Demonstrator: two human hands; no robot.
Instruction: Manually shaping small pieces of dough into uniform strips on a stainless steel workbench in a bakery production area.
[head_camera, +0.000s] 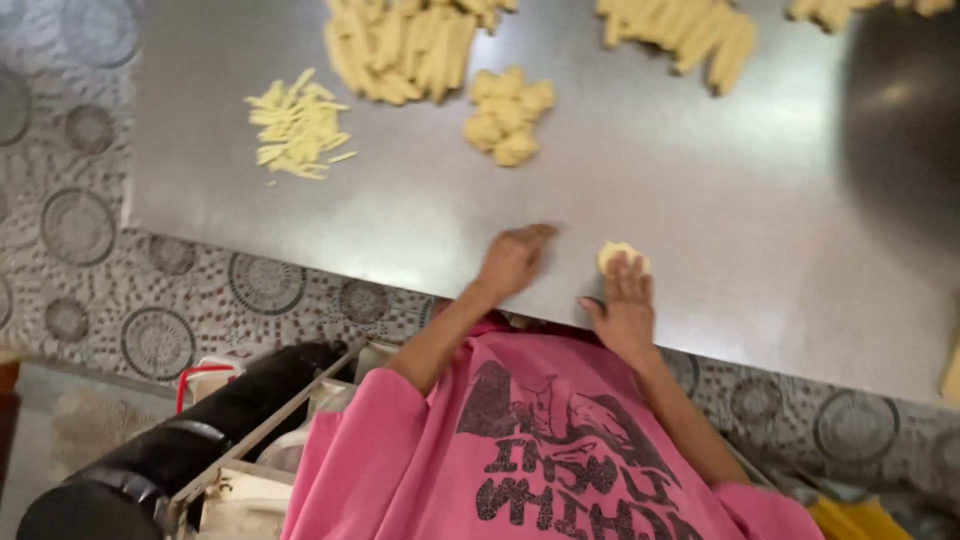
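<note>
We see a steel surface (700, 200) carrying heaps of pale dough sticks (410, 45) at 12 o'clock, thin strips (297, 125) at 10 o'clock and lumps (508, 115) beside them. Our left hand (514, 260) rests loosely curled, holding nothing. Our right hand (625, 305) lies flat, fingers pressing a small dough disc (621, 254) at its 12 o'clock.

A: How many hands and dough pieces appear?
B: 2 hands, left hand (512, 262) and right hand (625, 305); 1 flattened dough piece (620, 254) under the right fingers.

A: And heaps on the steel sheet (700, 200)?
B: 1 lump cluster (508, 115), 1 pile of thin strips (297, 125), 3 stacks of thick sticks, partly cropped.
</note>
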